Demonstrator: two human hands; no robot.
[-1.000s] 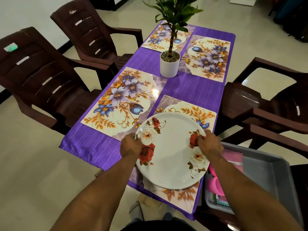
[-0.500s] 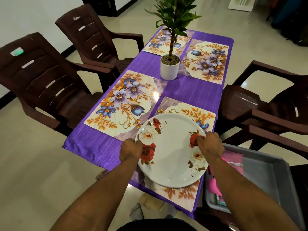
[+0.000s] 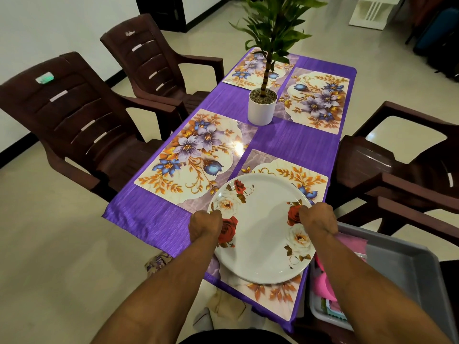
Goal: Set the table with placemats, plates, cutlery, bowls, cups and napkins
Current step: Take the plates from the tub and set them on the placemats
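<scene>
A round white plate with red and cream rose prints [image 3: 260, 234] sits over the nearest floral rectangular placemat [image 3: 293, 175] at 6 o'clock on the surface, which is draped in a purple tablecloth [image 3: 295, 145]; whether the plate rests on the mat or hangs just above it cannot be told. The left hand [image 3: 205, 225] grips the plate's rim at 9 o'clock, fingers curled round the edge; the right hand [image 3: 319, 218] grips the rim at 3 o'clock, fingers likewise curled round it. A second floral placemat [image 3: 193, 157] lies at 10 o'clock from the plate; two more lie at the far end, one at 12 o'clock [image 3: 250, 68] and one at 1 o'clock [image 3: 315, 100]. A white cylindrical pot holding a green leafy plant [image 3: 262, 109] stands between the near and far mats. A grey plastic tub [image 3: 407, 269] with pink items sits at 4 o'clock, beside the surface; dark brown plastic armchairs [image 3: 82, 120] stand along both sides.
</scene>
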